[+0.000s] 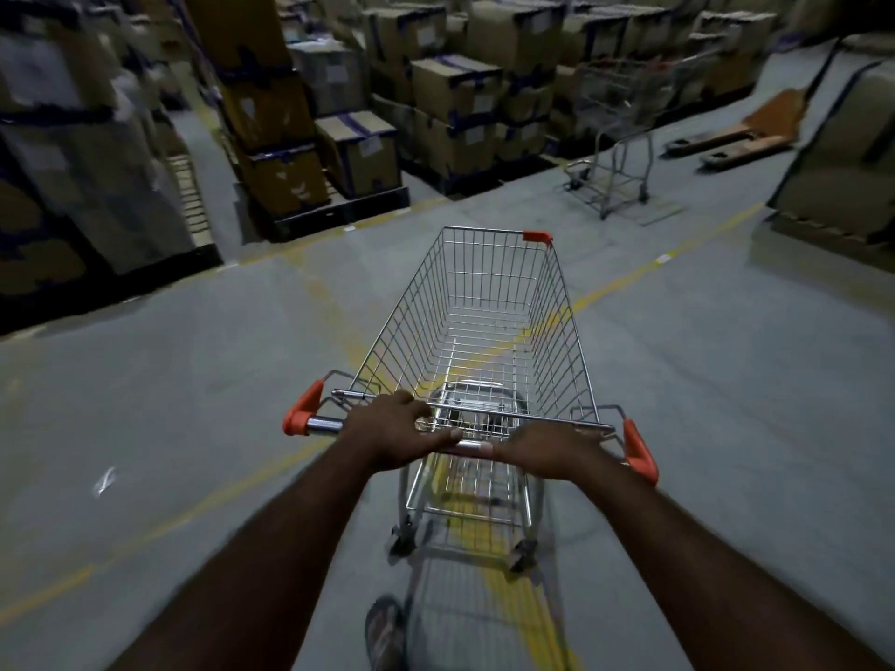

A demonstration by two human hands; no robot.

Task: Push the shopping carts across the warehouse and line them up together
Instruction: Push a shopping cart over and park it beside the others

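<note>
Empty wire cart point(562, 341) upright, orange corners; second cart point(622, 96) well ahead.

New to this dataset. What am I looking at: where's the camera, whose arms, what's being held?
There is no robot here. One wide-angle camera sits on a person's head and looks forward and down, so the two arms coming in from below are the wearer's own. The left hand and right hand both grip the handle of a wire cart, whose basket looks empty. The cart stands on a grey floor with yellow lines. Ahead on the right is a second cart, with a pallet jack to its right. Stacked boxes fill the background. A foot shows at the bottom edge.
</note>
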